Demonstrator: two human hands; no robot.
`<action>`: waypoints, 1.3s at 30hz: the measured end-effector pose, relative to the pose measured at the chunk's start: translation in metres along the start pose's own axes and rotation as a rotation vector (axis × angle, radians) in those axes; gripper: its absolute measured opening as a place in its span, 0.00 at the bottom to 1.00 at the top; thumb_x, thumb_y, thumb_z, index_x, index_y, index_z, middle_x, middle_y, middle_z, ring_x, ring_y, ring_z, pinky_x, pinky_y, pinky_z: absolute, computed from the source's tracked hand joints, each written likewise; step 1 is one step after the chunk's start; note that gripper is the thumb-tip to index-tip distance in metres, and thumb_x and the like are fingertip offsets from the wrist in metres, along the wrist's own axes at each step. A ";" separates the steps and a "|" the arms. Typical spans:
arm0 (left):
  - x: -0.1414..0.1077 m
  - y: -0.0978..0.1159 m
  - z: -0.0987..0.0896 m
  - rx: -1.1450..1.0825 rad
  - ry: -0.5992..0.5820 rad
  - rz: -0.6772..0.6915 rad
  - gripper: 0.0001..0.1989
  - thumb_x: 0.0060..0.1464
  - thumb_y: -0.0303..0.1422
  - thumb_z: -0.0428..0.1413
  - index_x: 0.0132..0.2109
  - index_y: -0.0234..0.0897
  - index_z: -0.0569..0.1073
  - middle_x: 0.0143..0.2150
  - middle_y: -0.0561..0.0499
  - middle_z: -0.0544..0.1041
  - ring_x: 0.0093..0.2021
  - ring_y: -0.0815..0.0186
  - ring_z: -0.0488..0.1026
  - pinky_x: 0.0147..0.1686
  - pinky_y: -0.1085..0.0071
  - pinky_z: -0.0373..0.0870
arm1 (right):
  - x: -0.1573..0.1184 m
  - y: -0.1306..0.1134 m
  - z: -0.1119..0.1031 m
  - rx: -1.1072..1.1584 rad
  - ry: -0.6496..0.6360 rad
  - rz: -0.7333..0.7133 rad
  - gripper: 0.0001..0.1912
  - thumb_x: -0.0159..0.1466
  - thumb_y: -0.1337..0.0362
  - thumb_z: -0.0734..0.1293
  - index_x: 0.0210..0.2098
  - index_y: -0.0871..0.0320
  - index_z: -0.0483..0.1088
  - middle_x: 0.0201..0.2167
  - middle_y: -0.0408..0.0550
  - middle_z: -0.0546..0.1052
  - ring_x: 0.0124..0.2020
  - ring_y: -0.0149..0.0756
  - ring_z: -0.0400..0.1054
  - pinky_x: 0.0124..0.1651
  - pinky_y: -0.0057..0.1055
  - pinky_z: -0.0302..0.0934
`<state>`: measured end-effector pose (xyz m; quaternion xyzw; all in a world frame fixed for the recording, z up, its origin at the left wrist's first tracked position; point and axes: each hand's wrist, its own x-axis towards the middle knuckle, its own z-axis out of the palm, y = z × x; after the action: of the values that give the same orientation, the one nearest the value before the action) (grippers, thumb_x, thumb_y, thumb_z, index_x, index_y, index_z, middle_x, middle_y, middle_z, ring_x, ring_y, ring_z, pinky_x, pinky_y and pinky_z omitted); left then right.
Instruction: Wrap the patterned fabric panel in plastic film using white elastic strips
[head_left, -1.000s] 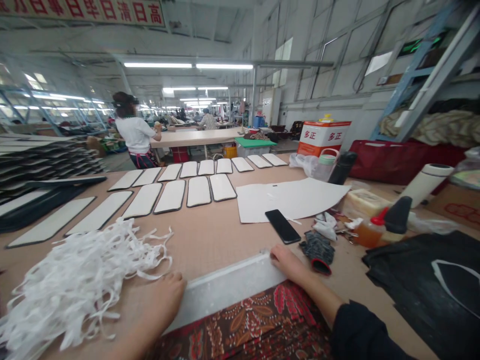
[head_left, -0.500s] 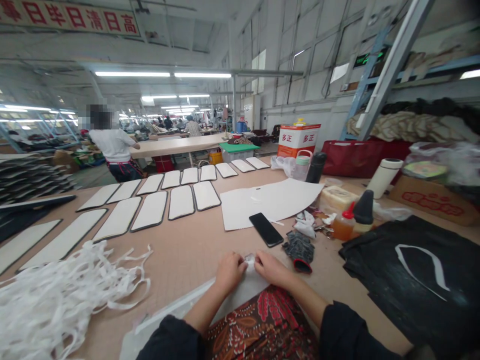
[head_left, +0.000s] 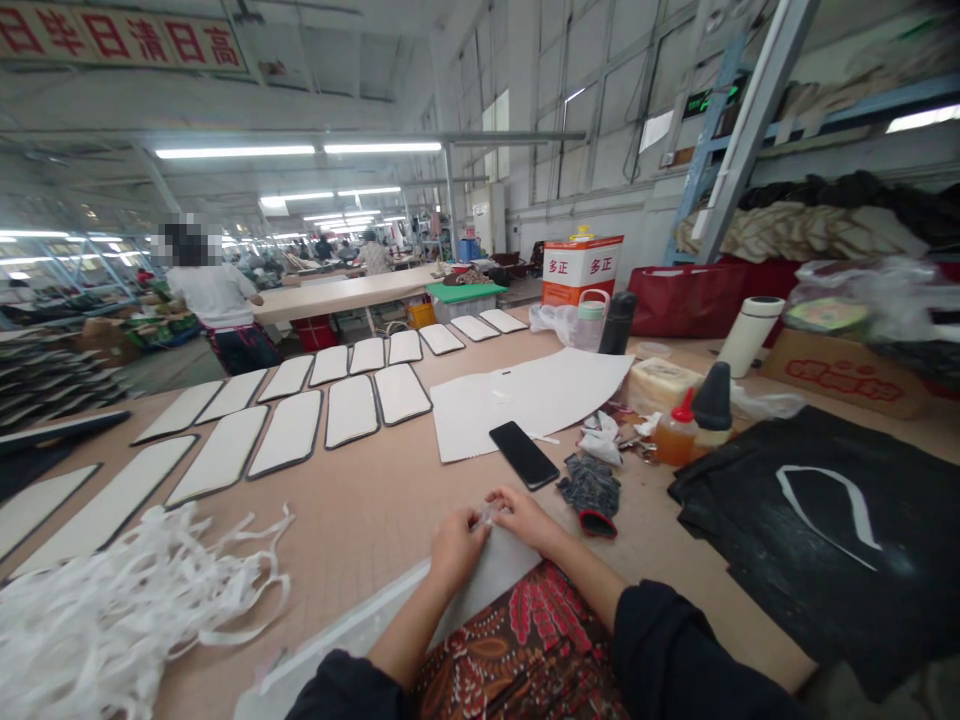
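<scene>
My left hand (head_left: 457, 545) and my right hand (head_left: 521, 517) are close together at the near edge of the table. Both pinch a small, clear crumpled piece (head_left: 487, 515) that looks like plastic; its details are too small to make out. Under my hands lies a whitish translucent sheet (head_left: 352, 632). A black phone (head_left: 523, 455) rests just beyond my right hand, partly on a large white sheet (head_left: 525, 400). To the right of the phone is a grey knitted glove (head_left: 590, 487) with a red cuff.
White dark-edged panels (head_left: 285, 435) stand in rows at left, behind a heap of white strips (head_left: 142, 600). At right are a glue bottle (head_left: 676, 435), a flask (head_left: 752, 335) and black sheets (head_left: 825, 540). A person (head_left: 214, 295) stands beyond the table.
My hands have come closer together, and my right fingers have shifted up and left over the clear piece. The view has turned slightly to the right.
</scene>
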<state>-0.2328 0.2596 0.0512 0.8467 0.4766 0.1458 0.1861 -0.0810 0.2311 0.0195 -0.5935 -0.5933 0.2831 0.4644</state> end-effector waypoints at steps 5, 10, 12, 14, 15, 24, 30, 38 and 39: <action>-0.004 0.004 0.002 0.105 0.039 0.076 0.08 0.53 0.35 0.51 0.35 0.40 0.73 0.35 0.52 0.74 0.37 0.65 0.69 0.35 0.71 0.57 | -0.004 0.001 0.007 -0.241 0.066 -0.037 0.19 0.51 0.76 0.60 0.42 0.59 0.63 0.30 0.43 0.67 0.36 0.32 0.62 0.42 0.27 0.55; -0.013 0.001 0.007 0.357 0.106 0.299 0.12 0.58 0.32 0.45 0.38 0.40 0.73 0.36 0.50 0.71 0.39 0.64 0.67 0.37 0.69 0.58 | -0.012 -0.006 0.005 -0.493 0.126 -0.112 0.08 0.54 0.74 0.61 0.34 0.60 0.65 0.35 0.48 0.67 0.40 0.35 0.59 0.44 0.29 0.54; -0.014 -0.001 0.010 0.417 0.121 0.349 0.11 0.59 0.31 0.44 0.40 0.41 0.72 0.37 0.49 0.70 0.39 0.64 0.66 0.38 0.68 0.58 | -0.011 -0.009 0.002 -0.564 0.070 -0.117 0.04 0.56 0.72 0.62 0.30 0.60 0.66 0.35 0.49 0.67 0.41 0.36 0.59 0.45 0.30 0.54; -0.014 -0.002 0.013 0.462 0.120 0.381 0.11 0.58 0.29 0.44 0.43 0.41 0.70 0.39 0.49 0.70 0.39 0.63 0.66 0.39 0.67 0.59 | -0.007 -0.011 -0.001 -0.591 0.011 -0.094 0.04 0.56 0.70 0.61 0.28 0.60 0.68 0.34 0.49 0.68 0.41 0.36 0.59 0.46 0.30 0.53; -0.013 -0.003 0.013 0.477 0.115 0.392 0.11 0.58 0.28 0.44 0.44 0.40 0.70 0.39 0.49 0.70 0.40 0.63 0.65 0.39 0.67 0.59 | -0.004 -0.013 -0.002 -0.595 -0.008 -0.073 0.05 0.56 0.70 0.61 0.28 0.60 0.69 0.34 0.49 0.69 0.41 0.36 0.60 0.46 0.29 0.53; -0.014 0.001 0.011 0.551 0.058 0.418 0.11 0.59 0.27 0.44 0.45 0.38 0.68 0.41 0.48 0.68 0.40 0.62 0.64 0.39 0.65 0.61 | 0.014 -0.015 -0.003 -0.620 -0.051 0.046 0.06 0.53 0.68 0.62 0.24 0.60 0.70 0.27 0.47 0.73 0.32 0.33 0.63 0.35 0.26 0.53; -0.016 0.002 0.009 0.564 0.050 0.432 0.13 0.59 0.27 0.44 0.49 0.38 0.66 0.41 0.47 0.68 0.41 0.60 0.64 0.39 0.64 0.61 | 0.015 -0.011 -0.004 -0.626 -0.059 0.029 0.05 0.53 0.69 0.62 0.27 0.61 0.70 0.31 0.49 0.73 0.35 0.34 0.64 0.37 0.27 0.53; -0.016 0.005 0.006 0.568 0.025 0.431 0.13 0.58 0.27 0.43 0.49 0.37 0.66 0.41 0.46 0.68 0.42 0.60 0.64 0.39 0.64 0.61 | 0.023 -0.017 -0.004 -0.641 -0.097 0.086 0.04 0.50 0.71 0.65 0.27 0.61 0.70 0.29 0.49 0.73 0.34 0.36 0.65 0.35 0.28 0.53; -0.017 0.005 0.005 0.565 0.020 0.426 0.13 0.58 0.27 0.43 0.48 0.37 0.66 0.41 0.46 0.68 0.42 0.60 0.64 0.39 0.64 0.61 | 0.024 -0.018 -0.004 -0.640 -0.093 0.092 0.04 0.50 0.71 0.65 0.27 0.61 0.70 0.29 0.49 0.73 0.34 0.36 0.65 0.35 0.28 0.54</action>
<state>-0.2352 0.2419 0.0481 0.9438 0.3125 0.0523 -0.0947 -0.0819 0.2508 0.0422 -0.7222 -0.6451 0.1297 0.2134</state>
